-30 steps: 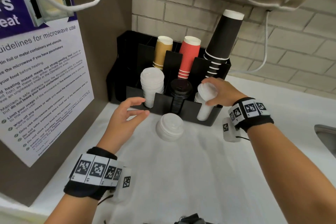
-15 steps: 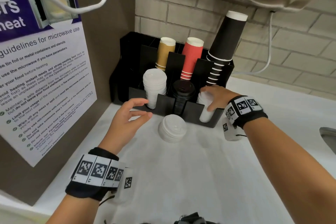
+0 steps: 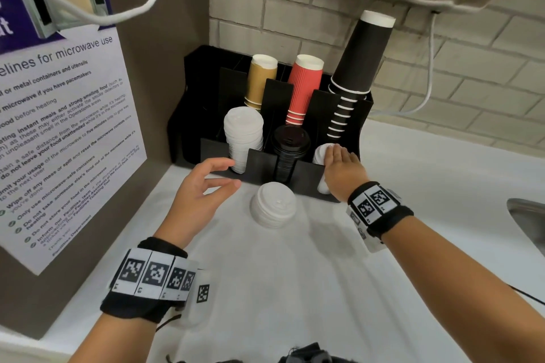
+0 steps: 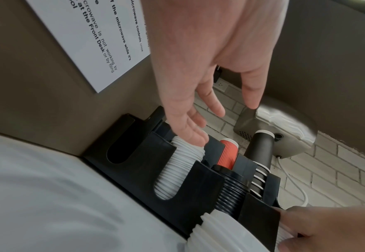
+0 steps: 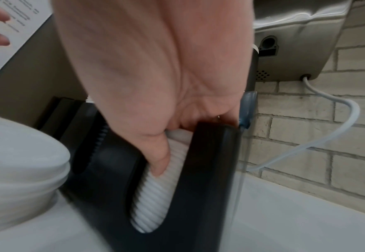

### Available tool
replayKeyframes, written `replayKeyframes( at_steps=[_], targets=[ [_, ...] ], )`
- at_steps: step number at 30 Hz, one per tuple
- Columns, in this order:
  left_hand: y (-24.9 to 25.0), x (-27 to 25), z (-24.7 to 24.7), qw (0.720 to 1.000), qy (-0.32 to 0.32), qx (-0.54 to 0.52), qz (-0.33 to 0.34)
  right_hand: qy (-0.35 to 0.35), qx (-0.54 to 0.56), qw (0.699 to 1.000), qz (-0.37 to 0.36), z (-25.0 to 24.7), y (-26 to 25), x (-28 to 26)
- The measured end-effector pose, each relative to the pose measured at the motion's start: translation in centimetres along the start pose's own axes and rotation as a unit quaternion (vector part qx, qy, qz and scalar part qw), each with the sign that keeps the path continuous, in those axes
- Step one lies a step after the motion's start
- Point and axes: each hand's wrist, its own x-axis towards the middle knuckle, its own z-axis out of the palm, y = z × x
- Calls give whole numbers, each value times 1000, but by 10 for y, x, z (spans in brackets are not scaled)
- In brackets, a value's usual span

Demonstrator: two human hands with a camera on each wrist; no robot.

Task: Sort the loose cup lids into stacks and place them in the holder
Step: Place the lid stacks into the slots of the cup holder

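Small white plastic lid stack (image 3: pixel 320 156): now seated lower in black holder's (image 3: pixel 262 168) right front slot, right hand (image 3: pixel 342 169) gripping it; left hand (image 3: pixel 203 188) spread, empty; counter stack (image 3: pixel 272 205) remains.

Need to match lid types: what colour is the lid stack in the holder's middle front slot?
Black; the middle lid stack shows best in the head view, between two white stacks.
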Motion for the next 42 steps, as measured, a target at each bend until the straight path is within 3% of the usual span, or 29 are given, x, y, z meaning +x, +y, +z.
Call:
replayKeyframes(
  at_steps=[6,8,10,11,13,14,16,26,31,33,35,38,42],
  targets=[
    [1,0,1,1000,-6,-1,-9,-26,93,995,-24,-32,10,-12],
    [2,0,0,1000,-11,0,-8,88,158,982,-46,-43,7,-19],
    [2,0,0,1000,-15,-3,-8,177,253,944,-118,-49,-9,-27],
    [1,0,0,1000,-16,-5,-8,160,293,928,-164,-50,-19,-30],
    [0,0,0,1000,-18,-6,-10,44,302,924,-232,-43,-40,-34],
    [0,-1,0,1000,-20,-6,-11,-18,287,927,-242,-37,-48,-33],
    [-1,-2,-1,1000,-23,-7,-10,-67,261,935,-229,-27,-59,-26],
    [-6,-3,-9,1000,-15,-12,-11,-80,274,937,-200,-3,-76,-4],
    [-5,-2,-6,1000,-19,-9,-6,-35,345,920,-183,-15,-61,-11],
    [-5,-4,0,999,-36,-12,-8,7,415,890,-189,-25,-55,-21],
    [-4,-7,9,997,-69,-22,-11,33,513,832,-210,-36,-53,-36],
    [-1,-10,24,991,-110,-74,-1,22,627,745,-227,-50,-58,-64],
    [3,-10,29,987,-114,-109,34,3,706,672,-223,-51,-61,-87]
  ],
)
